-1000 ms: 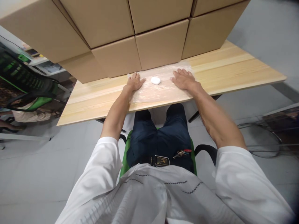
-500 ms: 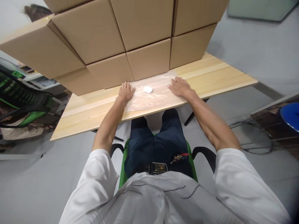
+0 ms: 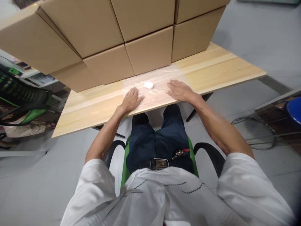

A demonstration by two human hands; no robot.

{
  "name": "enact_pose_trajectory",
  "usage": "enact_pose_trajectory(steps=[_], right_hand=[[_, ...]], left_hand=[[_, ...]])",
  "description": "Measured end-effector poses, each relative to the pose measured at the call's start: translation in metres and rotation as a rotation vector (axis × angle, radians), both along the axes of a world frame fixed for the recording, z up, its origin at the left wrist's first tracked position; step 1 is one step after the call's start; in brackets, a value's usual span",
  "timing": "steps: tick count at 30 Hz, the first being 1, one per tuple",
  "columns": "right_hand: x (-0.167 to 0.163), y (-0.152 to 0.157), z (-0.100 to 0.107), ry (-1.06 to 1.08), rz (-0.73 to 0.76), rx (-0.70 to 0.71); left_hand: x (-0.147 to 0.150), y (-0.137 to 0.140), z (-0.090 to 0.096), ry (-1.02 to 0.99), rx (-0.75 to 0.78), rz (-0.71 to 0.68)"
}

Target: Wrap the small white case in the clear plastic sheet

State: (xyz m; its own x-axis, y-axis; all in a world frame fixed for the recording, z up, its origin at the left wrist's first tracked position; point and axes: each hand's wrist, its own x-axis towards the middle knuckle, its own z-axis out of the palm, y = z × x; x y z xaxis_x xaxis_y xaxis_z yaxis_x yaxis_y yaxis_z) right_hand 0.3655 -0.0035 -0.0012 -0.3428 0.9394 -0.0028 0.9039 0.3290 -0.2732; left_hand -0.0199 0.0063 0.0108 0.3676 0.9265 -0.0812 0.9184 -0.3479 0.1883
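A thin, clear plastic sheet (image 3: 157, 95) lies spread over the wooden table in front of me. On it rests a small white rounded object (image 3: 149, 84), its kind too small to tell. My left hand (image 3: 132, 99) presses flat on the sheet's left part, fingers stretched out and thumb pointing toward the middle. Over the right part my right hand (image 3: 179, 90) lies palm down with its fingers spread. The white object sits between the two hands, touched by neither.
Stacked cardboard boxes (image 3: 150, 50) stand along the back of the wooden table (image 3: 80, 116), just behind the sheet. A black and green chair (image 3: 25, 97) is at the left. At the right are a blue round seat (image 3: 295, 110) and a coiled cable (image 3: 254, 119) on the floor.
My left hand has slid nearer to the table's front edge and a little to the right, its fingers now flatter. The right hand's fingers have stretched out more. The view has tilted slightly.
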Motion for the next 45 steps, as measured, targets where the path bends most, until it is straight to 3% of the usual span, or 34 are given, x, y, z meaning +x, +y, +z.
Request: enact_pose_trajectory(steps=[6,13,16,32,38,45], right_hand=[[0.018,0.000,-0.006,-0.002,-0.028,0.059],[-0.060,-0.030,0.006,0.053,0.189,0.089],[-0.075,-0.038,0.008,0.028,0.214,0.066],[-0.042,-0.056,-0.004,0.033,0.236,0.072],[-0.042,-0.051,0.016,0.129,0.214,0.084],[-0.100,-0.007,0.044,0.173,0.104,0.189]], left_hand=[[-0.001,-0.006,0.001,0.042,0.019,0.007],[0.003,-0.014,0.007,0.069,0.014,0.029],[0.004,-0.019,0.010,0.082,0.005,0.025],[0.002,-0.031,0.015,0.093,-0.013,0.037],[-0.007,-0.027,0.005,0.043,0.021,0.002],[-0.011,-0.026,0.003,0.043,0.012,0.004]])
